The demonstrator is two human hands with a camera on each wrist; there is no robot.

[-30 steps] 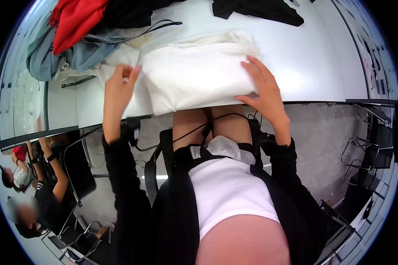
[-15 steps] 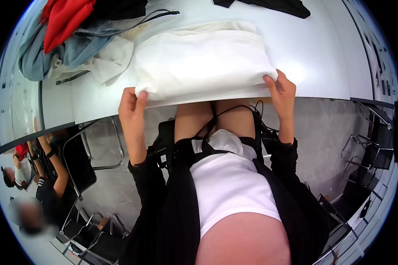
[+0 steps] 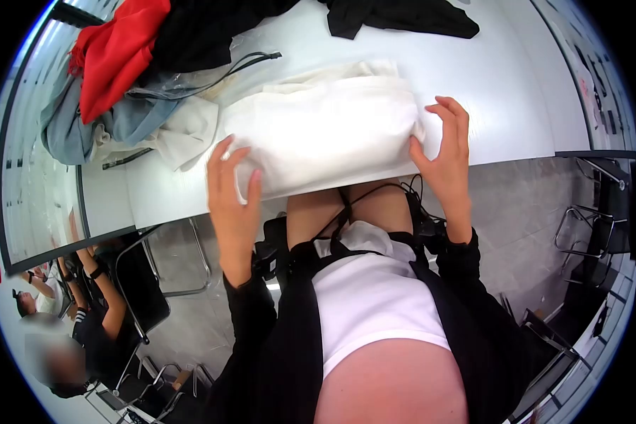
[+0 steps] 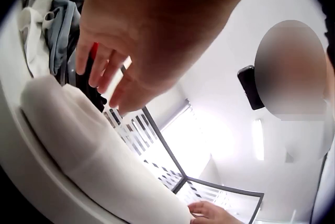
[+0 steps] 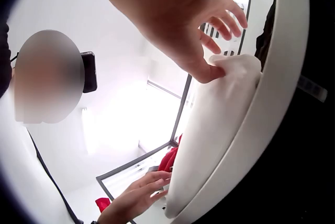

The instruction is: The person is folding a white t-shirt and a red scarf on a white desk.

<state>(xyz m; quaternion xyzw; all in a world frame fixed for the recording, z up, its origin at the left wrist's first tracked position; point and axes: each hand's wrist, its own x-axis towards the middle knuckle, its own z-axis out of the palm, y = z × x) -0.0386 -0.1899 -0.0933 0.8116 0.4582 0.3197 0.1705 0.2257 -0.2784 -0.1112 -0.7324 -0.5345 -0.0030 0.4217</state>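
Observation:
A thick, folded white cloth (image 3: 325, 134) lies along the table's near edge. My left hand (image 3: 232, 187) is at its left front corner, fingers loosely bent and spread apart from the thumb. In the left wrist view that hand (image 4: 152, 35) hovers over the rounded end of the cloth (image 4: 68, 124) with nothing in its grasp. At the right end, the thumb of my right hand (image 3: 446, 152) touches the cloth while the fingers stand spread away from it. The right wrist view shows the thumb tip (image 5: 214, 73) against the fabric's top corner.
Left of the cloth lies a heap with a red cloth (image 3: 120, 53), a grey-blue garment (image 3: 131, 124), a crumpled white cloth (image 3: 187, 134) and a black strap (image 3: 240, 67). A black garment (image 3: 410, 18) lies at the back. People sit at lower left.
Both hands came to the front corners of the white cloth and pinched them half a second ago. Now the fingers have spread and let go, with the right thumb still at the cloth.

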